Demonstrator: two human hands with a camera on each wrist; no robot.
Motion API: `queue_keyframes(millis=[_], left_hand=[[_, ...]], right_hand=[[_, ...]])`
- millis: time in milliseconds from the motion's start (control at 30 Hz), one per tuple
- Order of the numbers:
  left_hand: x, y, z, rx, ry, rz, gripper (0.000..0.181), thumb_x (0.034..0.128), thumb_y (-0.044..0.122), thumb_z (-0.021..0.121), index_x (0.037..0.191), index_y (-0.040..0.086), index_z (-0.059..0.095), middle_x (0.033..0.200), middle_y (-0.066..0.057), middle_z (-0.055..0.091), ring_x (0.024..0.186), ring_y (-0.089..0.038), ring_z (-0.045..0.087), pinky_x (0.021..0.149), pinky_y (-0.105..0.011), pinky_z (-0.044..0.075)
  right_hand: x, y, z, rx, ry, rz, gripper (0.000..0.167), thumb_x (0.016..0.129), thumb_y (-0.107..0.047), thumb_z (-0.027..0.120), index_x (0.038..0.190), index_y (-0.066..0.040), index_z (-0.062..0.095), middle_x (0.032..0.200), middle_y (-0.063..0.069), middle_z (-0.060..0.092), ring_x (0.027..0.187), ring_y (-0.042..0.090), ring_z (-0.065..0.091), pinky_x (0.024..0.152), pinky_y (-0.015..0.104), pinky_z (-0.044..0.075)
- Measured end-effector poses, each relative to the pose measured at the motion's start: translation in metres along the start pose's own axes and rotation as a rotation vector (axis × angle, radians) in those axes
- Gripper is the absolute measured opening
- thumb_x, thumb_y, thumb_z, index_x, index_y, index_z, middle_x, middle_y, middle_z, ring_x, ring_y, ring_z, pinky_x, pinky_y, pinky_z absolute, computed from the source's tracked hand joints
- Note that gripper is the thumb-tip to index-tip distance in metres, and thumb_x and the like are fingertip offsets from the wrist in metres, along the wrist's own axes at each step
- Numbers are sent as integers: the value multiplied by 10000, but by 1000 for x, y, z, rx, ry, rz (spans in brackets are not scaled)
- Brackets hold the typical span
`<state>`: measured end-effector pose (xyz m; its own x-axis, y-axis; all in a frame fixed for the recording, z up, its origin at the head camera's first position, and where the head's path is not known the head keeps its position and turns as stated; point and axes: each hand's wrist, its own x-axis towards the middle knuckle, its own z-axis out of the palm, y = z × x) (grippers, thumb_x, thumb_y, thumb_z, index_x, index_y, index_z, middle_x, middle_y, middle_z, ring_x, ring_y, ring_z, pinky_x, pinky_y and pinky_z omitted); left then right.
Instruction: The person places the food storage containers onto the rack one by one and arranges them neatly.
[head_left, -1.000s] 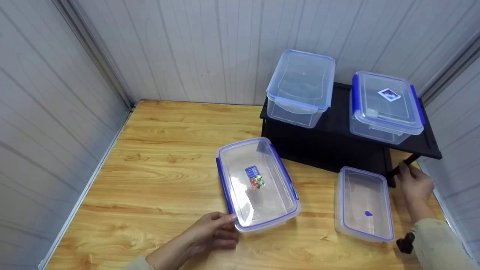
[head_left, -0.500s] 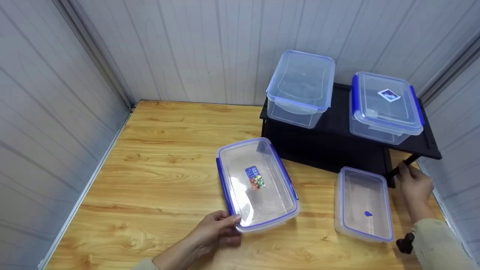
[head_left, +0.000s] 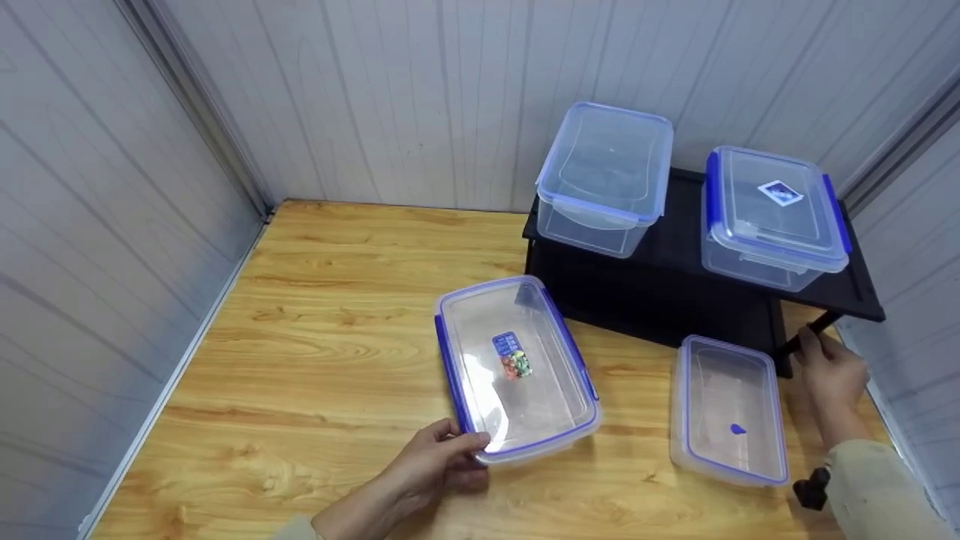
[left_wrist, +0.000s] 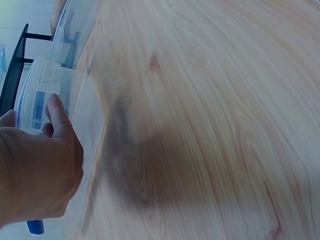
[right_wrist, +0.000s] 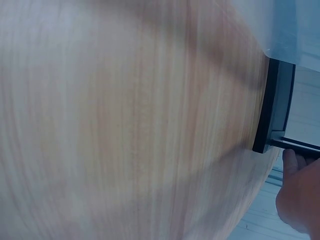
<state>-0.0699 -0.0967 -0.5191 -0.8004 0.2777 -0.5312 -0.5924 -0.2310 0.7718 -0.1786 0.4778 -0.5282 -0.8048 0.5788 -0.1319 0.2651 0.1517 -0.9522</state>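
Note:
In the head view, a clear lidded container point(head_left: 525, 405) with blue side clips and a fruit label lies on the wooden table. My left hand point(head_left: 431, 469) grips its near left corner, thumb on the lid; in the left wrist view the hand point(left_wrist: 40, 165) is at the box's end. My right hand point(head_left: 832, 379) holds the right front post of a black two-tier rack point(head_left: 675, 240), its fingers partly hidden. The right wrist view shows that hand point(right_wrist: 302, 192) at the rack's post point(right_wrist: 300, 149).
Two lidded clear boxes point(head_left: 607, 165) point(head_left: 780, 202) stand on the rack's top. A smaller clear container point(head_left: 731, 412) with a blue lid rim lies before the rack, left of my right hand. Panelled walls point(head_left: 375, 97) enclose the table's back and sides.
My left hand has shifted slightly right along the container's corner, its thumb further onto the lid. My right hand stays at the rack's post; the boxes keep their places.

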Motion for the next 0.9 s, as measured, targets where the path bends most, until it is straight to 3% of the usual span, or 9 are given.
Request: queue_keyframes(millis=[100,233,333,433,500,733,800,900], left_hand=[[0,1,1,6,5,4,219,940,120,800,937,87,584,858,-41,734,763,-147,727,777,-351,673],[2,2,0,2,11,8,199,945,112,781,984,75,590,883,-35,724,800,-147,710,788,-337,663],[4,4,0,-12,32,32,222,940,99,764,1006,63,555,883,-35,709,804,-145,700,766,-311,653],[6,7,-1,-23,67,62,263,927,80,752,1026,50,510,874,-36,686,783,-139,692,735,-290,643],[8,8,-1,-21,80,72,272,921,69,741,1028,48,491,864,-31,670,769,-133,683,726,-286,638],[11,18,-5,35,66,43,279,904,40,752,1026,31,502,855,-44,682,737,-146,689,725,-292,636],[11,21,-7,57,60,29,314,899,43,777,1049,10,503,867,-66,701,746,-158,706,738,-307,642],[12,24,-8,82,46,25,364,912,75,811,1081,-9,500,888,-88,727,781,-168,733,770,-328,651]], right_hand=[[0,1,0,-28,6,-8,625,1052,-383,675,1515,5,516,848,-333,650,734,-158,662,720,25,518],[0,1,0,12,8,-14,632,1045,-365,692,1509,26,516,872,-317,664,743,-146,674,731,26,522],[-1,1,0,54,-2,-7,642,1042,-355,699,1520,25,500,1164,-125,742,773,-136,687,758,31,527],[-2,0,0,72,-9,7,647,1046,-357,692,1535,10,481,1477,104,578,796,-138,688,778,36,529],[-2,0,1,62,-4,12,645,1048,-362,686,1537,5,481,1549,172,474,791,-146,682,776,32,526],[0,0,1,1,-3,10,653,1044,-401,686,1536,-16,495,1453,87,570,772,-154,676,751,31,526],[0,0,0,-18,0,8,646,1047,-405,678,1533,-17,501,1386,21,628,760,-159,671,743,30,526],[1,1,0,-73,5,-11,636,1056,-419,656,1525,-12,515,1138,-174,727,736,-174,652,716,29,522]])
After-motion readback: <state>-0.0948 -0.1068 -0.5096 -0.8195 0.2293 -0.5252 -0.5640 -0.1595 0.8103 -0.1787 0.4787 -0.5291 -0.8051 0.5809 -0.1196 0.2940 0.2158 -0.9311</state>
